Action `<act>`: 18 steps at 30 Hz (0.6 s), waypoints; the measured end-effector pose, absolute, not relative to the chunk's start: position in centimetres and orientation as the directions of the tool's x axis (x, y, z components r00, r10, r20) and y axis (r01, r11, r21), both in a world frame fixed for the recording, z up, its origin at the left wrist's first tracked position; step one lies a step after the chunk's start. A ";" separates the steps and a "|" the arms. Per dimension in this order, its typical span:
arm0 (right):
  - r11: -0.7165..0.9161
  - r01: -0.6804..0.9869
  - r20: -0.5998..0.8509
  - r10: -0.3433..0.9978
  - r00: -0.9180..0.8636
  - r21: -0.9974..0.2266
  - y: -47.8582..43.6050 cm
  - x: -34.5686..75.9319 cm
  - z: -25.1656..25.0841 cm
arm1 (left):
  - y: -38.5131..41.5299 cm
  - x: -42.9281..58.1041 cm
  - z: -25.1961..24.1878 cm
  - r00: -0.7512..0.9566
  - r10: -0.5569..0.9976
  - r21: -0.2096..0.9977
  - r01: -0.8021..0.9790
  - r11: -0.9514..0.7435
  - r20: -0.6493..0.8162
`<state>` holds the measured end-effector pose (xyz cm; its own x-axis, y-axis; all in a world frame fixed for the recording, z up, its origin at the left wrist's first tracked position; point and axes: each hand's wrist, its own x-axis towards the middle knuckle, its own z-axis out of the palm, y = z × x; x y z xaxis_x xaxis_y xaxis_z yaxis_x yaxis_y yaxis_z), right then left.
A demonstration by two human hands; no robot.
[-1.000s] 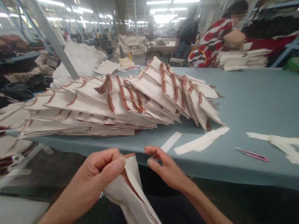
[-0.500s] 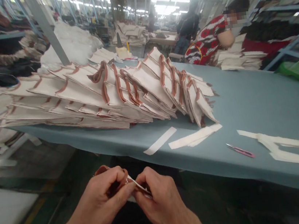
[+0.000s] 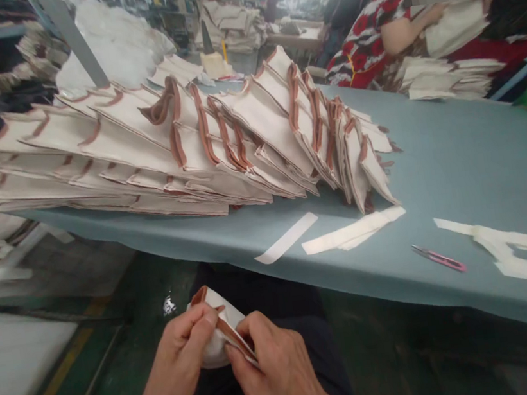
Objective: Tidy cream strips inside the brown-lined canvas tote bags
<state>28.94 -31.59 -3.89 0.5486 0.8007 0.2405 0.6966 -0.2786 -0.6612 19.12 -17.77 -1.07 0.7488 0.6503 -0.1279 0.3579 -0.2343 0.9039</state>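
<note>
Low in front of me, over my lap, both hands grip one cream cloth bag point(image 3: 217, 343) with a brown trimmed edge. My left hand point(image 3: 183, 354) pinches the bag's top edge between thumb and fingers. My right hand point(image 3: 271, 368) is closed on the same edge just to its right, fingers pressed against the brown trim. Most of the bag is hidden under my hands. Beyond them, a long fanned pile of the same cream bags with brown handles point(image 3: 199, 148) lies on the blue-grey table point(image 3: 462, 158).
Loose cream strips point(image 3: 353, 232) and a second group of strips point(image 3: 518, 251) lie near the table's front edge, with small pink scissors point(image 3: 439, 258) between them. A person in a red patterned top point(image 3: 368, 34) works at the far side beside stacked cloth point(image 3: 447, 79). More bag piles fill shelves at left.
My right hand has come over from free air and closed on the bag's edge. Both hands and the bag have sunk lower toward my lap, and the bag is now bunched under them.
</note>
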 end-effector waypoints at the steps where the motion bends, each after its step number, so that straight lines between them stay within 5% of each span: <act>1: -0.304 0.658 0.198 0.794 0.575 -0.689 -31.6 28.7 -4.1 | -17.9 19.2 -1.3 0.735 0.663 0.908 0.365 -0.205 -0.145; 6: -0.373 0.548 0.042 0.799 0.601 -0.749 -31.8 29.0 -4.6 | -17.8 19.4 -2.0 0.744 0.649 0.915 0.359 -0.185 -0.161; 11: -0.355 0.573 0.048 0.820 0.570 -0.739 -31.8 29.8 -4.5 | -17.7 18.3 -2.9 0.687 0.702 0.917 0.378 -0.124 -0.188; 18: -0.198 0.715 0.304 0.806 0.508 -0.670 -31.0 29.8 -4.2 | -17.1 18.5 -2.3 0.795 0.583 0.938 0.312 -0.154 -0.169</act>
